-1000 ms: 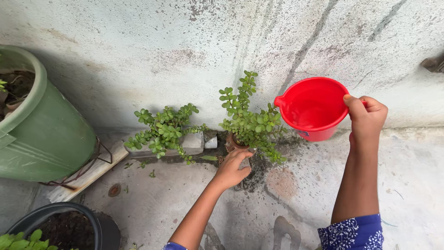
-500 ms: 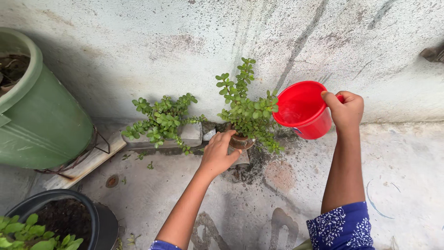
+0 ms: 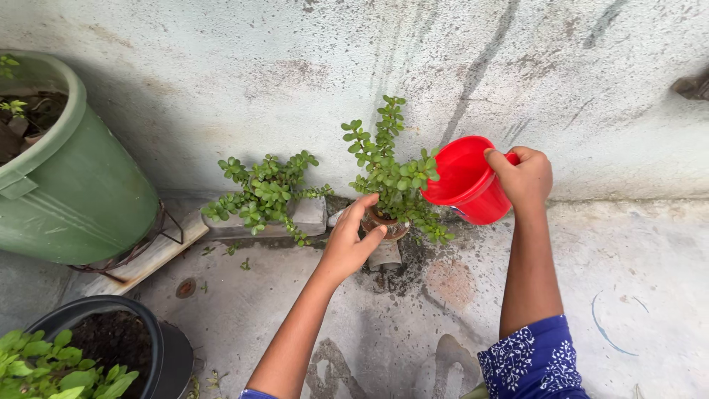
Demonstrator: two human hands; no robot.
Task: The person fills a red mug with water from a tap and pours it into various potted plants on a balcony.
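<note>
**A:** What do you have at the centre?

**B:** I see a small brown pot (image 3: pixel 385 224) with a leafy green plant (image 3: pixel 389 171), sitting on a grey block (image 3: pixel 384 255) at the foot of the wall (image 3: pixel 295 74). My left hand (image 3: pixel 348 244) comes in from seven o'clock and wraps the pot's near side, thumb and fingers curled against it, grasping it.

**A:** And the other hand?

**B:** My right hand (image 3: pixel 526 177) is at three o'clock of the plant, clenched on the rim of a red bucket (image 3: pixel 467 179). The bucket is tilted, its mouth turned toward the plant, its edge just beside the leaves. I can't tell whether anything is inside it.

**A:** What about the sleeve?

**B:** There is blue cloth with a white flower print (image 3: pixel 533 360) on the right arm, at five o'clock of the pot.

**A:** Further out?

**B:** At nine o'clock of the pot a second, lower plant (image 3: pixel 262 193) spreads over a stone slab (image 3: pixel 306 216). Beyond that, well apart, a big green tub (image 3: pixel 81 192) stands on a wire frame (image 3: pixel 159 236). At eight o'clock, near the bottom edge, a black pot (image 3: pixel 159 347) holds dark soil and broad leaves. The ground (image 3: pixel 635 273) is stained grey concrete, with dark dirt scattered around the block.
</note>
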